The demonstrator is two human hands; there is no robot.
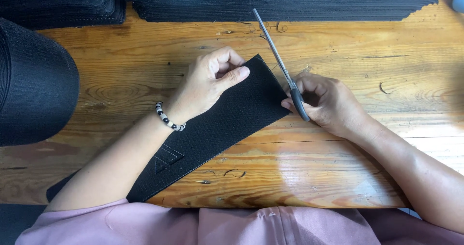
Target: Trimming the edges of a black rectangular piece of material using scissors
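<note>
A long black strip of woven fabric (227,122) lies diagonally on the wooden table (338,172), its far end near the table's middle. My left hand (208,83) presses down on that far end, thumb flat on the cloth; a black-and-white bead bracelet (168,118) circles the wrist. My right hand (324,102) grips the dark handles of a pair of scissors (278,56). The thin blades run along the strip's right edge and point away from me, looking closed together.
Stacks of cut black fabric pieces (290,3) line the far edge of the table, with another stack (63,3) at the far left. A big black fabric roll (34,85) sits at the left. Small thread scraps (234,173) dot the wood.
</note>
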